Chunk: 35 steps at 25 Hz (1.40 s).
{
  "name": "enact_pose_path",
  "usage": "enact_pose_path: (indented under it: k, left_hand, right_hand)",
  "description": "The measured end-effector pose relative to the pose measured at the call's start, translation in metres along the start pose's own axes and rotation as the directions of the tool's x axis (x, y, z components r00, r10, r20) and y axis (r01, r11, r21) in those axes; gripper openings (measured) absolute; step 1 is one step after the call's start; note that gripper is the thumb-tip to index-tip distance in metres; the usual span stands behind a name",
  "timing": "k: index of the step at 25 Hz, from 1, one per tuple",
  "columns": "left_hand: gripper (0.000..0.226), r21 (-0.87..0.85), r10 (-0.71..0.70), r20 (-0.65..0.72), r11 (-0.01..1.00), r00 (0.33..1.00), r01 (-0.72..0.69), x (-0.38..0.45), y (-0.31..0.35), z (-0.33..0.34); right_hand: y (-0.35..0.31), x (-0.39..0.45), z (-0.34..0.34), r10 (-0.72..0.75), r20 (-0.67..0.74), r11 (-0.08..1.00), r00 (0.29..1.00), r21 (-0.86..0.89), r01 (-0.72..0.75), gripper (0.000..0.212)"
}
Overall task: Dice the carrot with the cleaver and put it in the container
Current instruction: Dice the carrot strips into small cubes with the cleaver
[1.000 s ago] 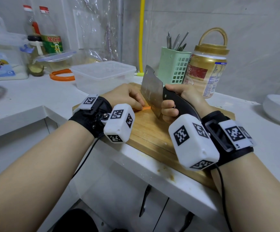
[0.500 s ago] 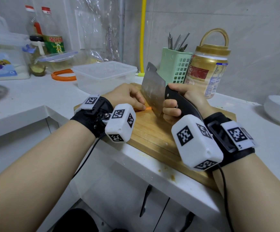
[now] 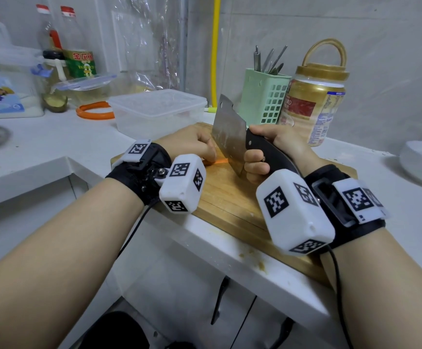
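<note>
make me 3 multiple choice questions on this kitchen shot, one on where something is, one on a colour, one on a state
1. Where is the container?
A. behind the board
B. on the board
C. on the floor

2. What colour is the utensil basket?
A. red
B. pale green
C. black

3. What is the right hand doing?
A. lying flat on the counter
B. gripping the cleaver handle
C. lifting the jar

Answers:
1. A, it stands on the counter just beyond the far edge of the board.
2. B, its slotted walls are pale green.
3. B, its fingers wrap the black handle of the cleaver, whose blade is down at the carrot held by the left hand.
</note>
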<state>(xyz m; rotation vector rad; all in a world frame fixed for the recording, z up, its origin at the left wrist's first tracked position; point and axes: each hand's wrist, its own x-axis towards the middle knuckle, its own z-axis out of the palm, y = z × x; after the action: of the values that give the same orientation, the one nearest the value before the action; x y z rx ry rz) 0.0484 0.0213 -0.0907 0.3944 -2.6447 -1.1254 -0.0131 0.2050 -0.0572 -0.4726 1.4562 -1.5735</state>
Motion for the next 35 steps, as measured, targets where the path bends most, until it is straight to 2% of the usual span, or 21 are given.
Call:
enact_pose_path:
  k: [3, 7, 11, 15, 22, 25, 29, 35]
  left_hand:
    - [0.001, 0.021, 0.009, 0.021, 1.0, 1.0, -0.01, -0.0003, -0.0001, -0.0007]
    - [0.01, -0.013, 0.015, 0.005, 1.0, 1.0, -0.014, -0.0006, -0.0031, -0.0016]
    - [0.001, -0.028, 0.022, -0.006, 0.999, 1.0, -0.023, -0.0026, -0.0031, -0.0012]
    - [0.01, -0.041, 0.035, -0.014, 0.999, 0.999, -0.036, -0.0017, -0.0044, -0.0014]
    - [0.011, -0.061, 0.046, -0.01, 0.997, 0.999, -0.047, -0.0043, -0.0021, -0.0007]
    - [0.011, -0.06, 0.058, -0.003, 0.997, 0.998, -0.058, -0.0056, -0.0011, -0.0007]
    - [0.011, -0.053, 0.048, -0.003, 0.997, 0.999, -0.048, -0.0043, -0.0009, -0.0015]
    - [0.01, -0.002, -0.006, -0.029, 1.0, 1.0, 0.006, -0.0008, -0.001, -0.0013]
  right_hand:
    - [-0.0009, 0.0022, 0.0006, 0.007, -0.007, 1.0, 1.0, -0.009, -0.007, 0.033]
    - [-0.0008, 0.0013, -0.0027, -0.002, 0.008, 0.999, 1.0, 0.041, 0.002, 0.033]
    - [-0.0001, 0.0012, -0.0049, -0.009, 0.011, 0.997, 1.0, 0.073, 0.008, 0.034]
    - [0.001, 0.0011, -0.0059, -0.047, -0.03, 0.994, 0.998, 0.094, 0.049, 0.033]
    - [0.002, -0.0022, -0.0015, -0.066, 0.025, 0.993, 0.997, 0.096, 0.063, 0.04]
    - [0.0023, -0.0015, -0.0029, -0.047, 0.038, 0.995, 0.998, 0.086, 0.044, 0.054]
    - [0.001, -0.0011, 0.0001, -0.026, 0.02, 0.999, 0.999, 0.032, 0.025, 0.037]
    - [0.0, 0.0004, -0.0001, -0.003, 0.012, 1.0, 1.0, 0.017, 0.003, 0.033]
